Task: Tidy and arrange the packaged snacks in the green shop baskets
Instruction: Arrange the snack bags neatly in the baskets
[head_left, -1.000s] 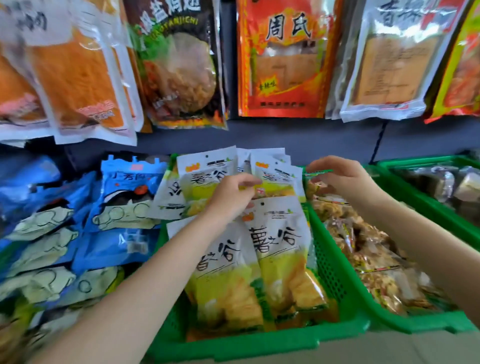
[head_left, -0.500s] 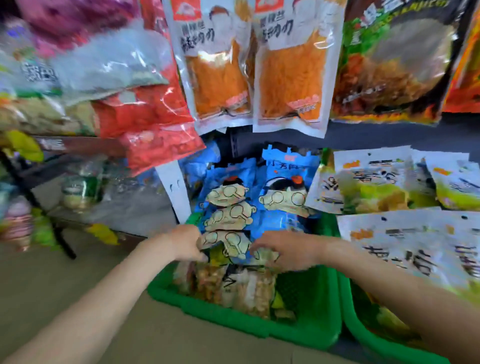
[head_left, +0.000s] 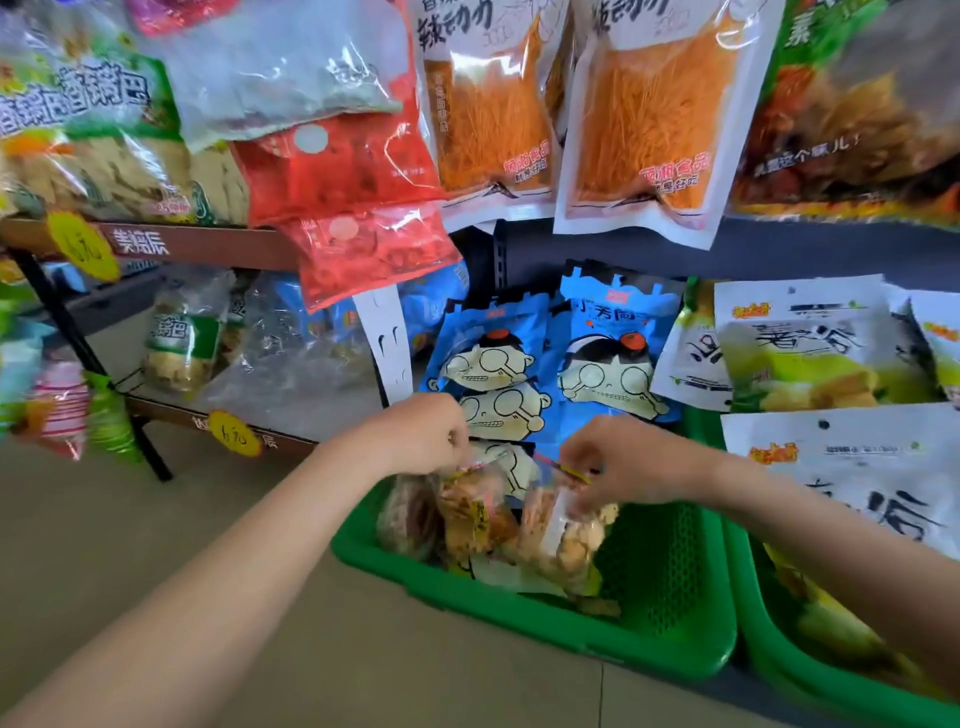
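Your left hand (head_left: 421, 439) and right hand (head_left: 631, 462) both pinch the top edges of clear snack bags (head_left: 519, 519) standing in the near green basket (head_left: 597, 631). Behind them blue cartoon-face packets (head_left: 613, 364) lean upright at the basket's back. White-and-yellow packets (head_left: 810, 353) fill the neighbouring basket (head_left: 810, 675) to your right.
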